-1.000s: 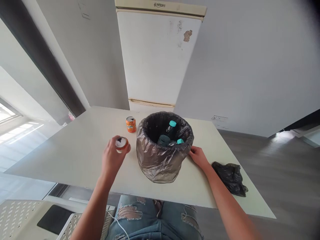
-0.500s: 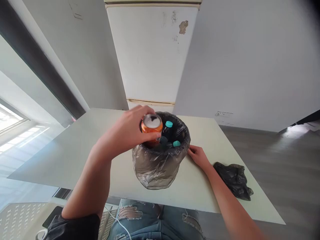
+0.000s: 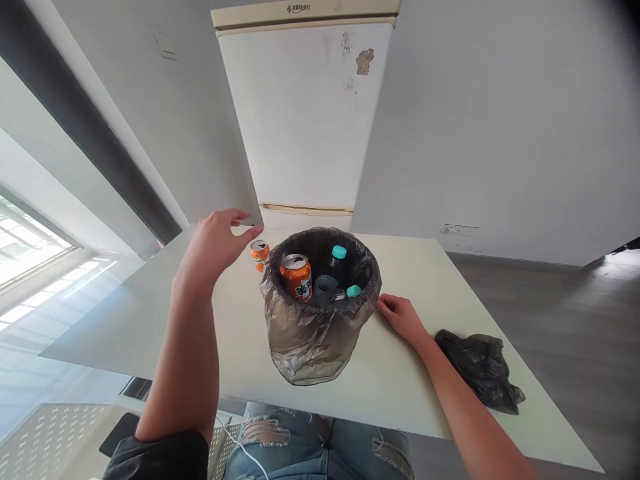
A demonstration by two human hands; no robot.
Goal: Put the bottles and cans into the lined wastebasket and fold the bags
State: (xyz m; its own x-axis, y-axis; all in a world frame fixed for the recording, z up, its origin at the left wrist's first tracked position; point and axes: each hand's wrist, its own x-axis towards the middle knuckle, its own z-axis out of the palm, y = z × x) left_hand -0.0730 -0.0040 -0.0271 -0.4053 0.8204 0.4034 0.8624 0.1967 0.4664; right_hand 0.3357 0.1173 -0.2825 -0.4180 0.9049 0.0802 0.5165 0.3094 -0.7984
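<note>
A round trash bin lined with a dark translucent bin bag (image 3: 313,347) stands on the table in front of me. Inside it an orange soda can (image 3: 296,277) leans at the left, beside bottles with teal caps (image 3: 339,253). My left hand (image 3: 220,240) is empty, thumb and fingers apart, to the left of the bin. Just beyond its thumb, a second orange soda can (image 3: 259,253) is on the table behind the bin's left side. At the bin's right side, my right hand (image 3: 400,315) pinches the edge of the bag.
A crumpled black plastic bag (image 3: 481,367) lies on the right of the pale table (image 3: 400,387). Behind the table stands a white fridge (image 3: 305,120). A dark phone (image 3: 119,432) rests on a perforated seat at lower left, with a white cable near my legs.
My left hand has let go of the orange can inside the bin and moved left, opening. The second can has come into view. My right hand stays at the bag's edge.
</note>
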